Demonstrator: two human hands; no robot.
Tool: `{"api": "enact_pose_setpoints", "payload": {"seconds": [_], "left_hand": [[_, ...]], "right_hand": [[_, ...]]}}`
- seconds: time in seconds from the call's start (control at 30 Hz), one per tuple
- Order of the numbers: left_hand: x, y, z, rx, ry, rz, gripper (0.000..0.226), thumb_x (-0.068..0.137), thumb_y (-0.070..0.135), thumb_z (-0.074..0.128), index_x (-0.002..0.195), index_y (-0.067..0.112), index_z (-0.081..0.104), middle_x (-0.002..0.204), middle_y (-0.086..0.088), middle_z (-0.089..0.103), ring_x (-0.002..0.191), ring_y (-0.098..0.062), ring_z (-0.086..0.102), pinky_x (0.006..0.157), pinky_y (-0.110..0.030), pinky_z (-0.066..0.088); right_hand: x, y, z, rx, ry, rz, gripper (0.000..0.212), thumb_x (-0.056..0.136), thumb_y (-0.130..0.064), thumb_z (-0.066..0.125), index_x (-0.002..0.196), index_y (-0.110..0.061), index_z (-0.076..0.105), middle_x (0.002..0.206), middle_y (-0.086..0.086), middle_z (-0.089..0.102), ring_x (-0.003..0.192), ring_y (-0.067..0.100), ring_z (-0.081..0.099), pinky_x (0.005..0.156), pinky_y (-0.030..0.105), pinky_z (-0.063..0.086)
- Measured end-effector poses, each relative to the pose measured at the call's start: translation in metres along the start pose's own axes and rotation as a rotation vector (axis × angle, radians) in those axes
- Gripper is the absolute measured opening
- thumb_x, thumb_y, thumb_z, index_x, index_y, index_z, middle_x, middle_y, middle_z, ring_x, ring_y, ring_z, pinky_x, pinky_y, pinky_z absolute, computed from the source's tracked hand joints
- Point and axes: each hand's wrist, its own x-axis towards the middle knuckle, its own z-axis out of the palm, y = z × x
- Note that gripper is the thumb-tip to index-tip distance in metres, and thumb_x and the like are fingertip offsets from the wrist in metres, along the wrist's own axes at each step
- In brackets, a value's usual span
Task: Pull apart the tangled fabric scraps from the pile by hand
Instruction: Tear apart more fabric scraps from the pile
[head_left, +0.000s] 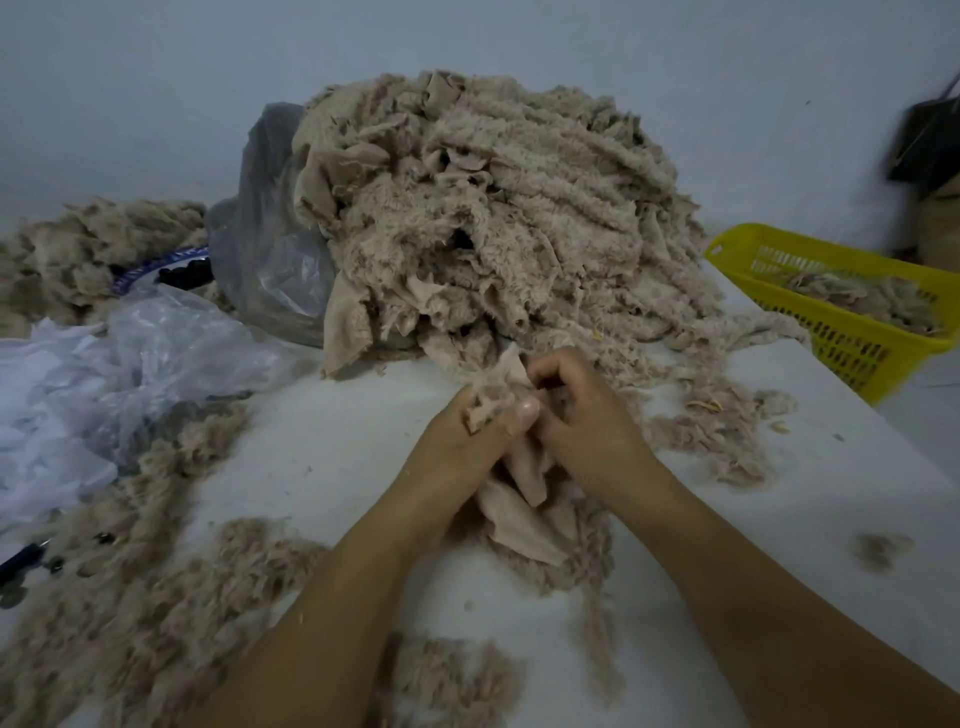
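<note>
1. Scrap (524, 499) sat just in front of the pile (493, 208), over the counter (337, 441).
2. Your left hand (462, 436) and right hand (587, 415) both pinched its top, fingers curled, equally near.
3. Its length ran toward you, tail draped between your wrists.

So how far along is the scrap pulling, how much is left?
Some is done: loose fluff lies across the table, and scraps sit in the yellow basket. In hand: the left hand and right hand both grip one beige scrap. Left: the tall tangled pile behind them, so most work seems to remain.
</note>
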Motion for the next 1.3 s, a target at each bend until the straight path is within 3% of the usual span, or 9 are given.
{"api": "enact_pose_setpoints", "payload": {"seconds": [0.17,0.33,0.47,0.63,0.8,0.93,1.07,1.23,1.3], "left_hand": [[0.007,0.004,-0.009,-0.227,0.391,-0.064,0.024,0.085,0.036,0.067,0.067,0.024,0.056,0.068,-0.004,0.059,0.069,-0.017,0.059,0.068,-0.034,0.046],[0.007,0.012,-0.019,-0.749,0.352,-0.131,0.034,0.066,0.021,0.068,0.043,0.020,0.042,0.055,0.001,0.057,0.059,-0.011,0.062,0.058,-0.020,0.054],[0.009,0.013,-0.024,-1.027,0.312,-0.052,0.043,0.082,0.010,0.053,0.041,0.017,0.040,0.102,-0.015,0.076,0.091,-0.018,0.075,0.066,-0.030,0.061],[0.007,0.014,-0.040,-1.177,0.401,0.087,0.048,0.092,0.006,0.048,0.045,0.012,0.041,0.101,-0.020,0.074,0.097,-0.020,0.074,0.071,-0.030,0.062],[0.011,0.009,-0.054,-1.145,0.573,0.026,0.032,0.098,0.014,0.042,0.066,0.015,0.044,0.063,0.005,0.052,0.039,-0.002,0.039,0.041,-0.011,0.032],[0.010,0.008,-0.051,-0.943,0.625,0.027,0.033,0.101,0.018,0.041,0.068,0.018,0.039,0.060,0.005,0.047,0.036,-0.005,0.026,0.035,-0.016,0.021],[0.010,0.012,-0.043,-0.813,0.562,0.039,0.036,0.102,0.021,0.043,0.067,0.018,0.043,0.062,0.004,0.050,0.037,-0.005,0.026,0.034,-0.017,0.024],[0.007,0.012,-0.026,-1.125,0.201,0.021,0.031,0.092,0.022,0.051,0.062,0.014,0.050,0.061,0.003,0.044,0.038,-0.004,0.031,0.037,-0.014,0.026],[0.006,0.012,-0.024,-1.187,0.105,0.041,0.030,0.091,0.022,0.050,0.062,0.013,0.052,0.062,0.003,0.045,0.040,-0.005,0.034,0.040,-0.015,0.029]], "right_hand": [[-0.002,-0.003,0.004,-0.108,0.039,-0.058,0.016,0.095,-0.021,0.061,0.085,-0.018,0.049,0.088,-0.002,0.052,0.078,0.014,0.052,0.067,0.022,0.043],[-0.002,-0.002,-0.002,-0.099,0.095,0.002,0.014,0.100,-0.021,0.053,0.087,-0.022,0.056,0.091,-0.007,0.057,0.079,0.006,0.054,0.067,0.014,0.042],[-0.002,-0.004,0.000,-0.149,0.101,-0.025,0.012,0.099,-0.018,0.054,0.088,-0.020,0.060,0.087,-0.011,0.057,0.077,0.003,0.053,0.064,0.010,0.038],[-0.005,-0.006,0.003,-0.222,0.065,-0.066,0.024,0.099,-0.022,0.055,0.075,-0.018,0.054,0.070,-0.013,0.048,0.064,0.002,0.045,0.059,0.012,0.035],[-0.003,-0.005,-0.007,-0.203,0.175,-0.023,0.025,0.100,-0.024,0.050,0.082,-0.009,0.059,0.084,0.003,0.056,0.074,0.015,0.050,0.063,0.028,0.040],[-0.001,-0.005,-0.013,-0.322,0.269,-0.063,0.020,0.100,-0.015,0.050,0.085,-0.005,0.060,0.087,0.003,0.054,0.076,0.011,0.047,0.065,0.017,0.036],[0.000,-0.002,-0.012,-0.413,0.198,-0.077,0.014,0.099,-0.016,0.055,0.095,-0.005,0.063,0.100,0.004,0.052,0.080,0.005,0.044,0.074,0.009,0.036],[-0.003,-0.001,0.013,-0.441,-0.162,-0.078,0.068,0.085,-0.068,0.051,0.131,-0.019,0.055,0.121,-0.012,0.042,0.111,0.003,0.040,0.091,0.013,0.035],[-0.005,0.006,0.022,-0.587,-0.264,-0.180,0.057,0.088,-0.060,0.056,0.127,-0.019,0.060,0.124,-0.010,0.047,0.114,0.009,0.034,0.092,0.014,0.028]]}}
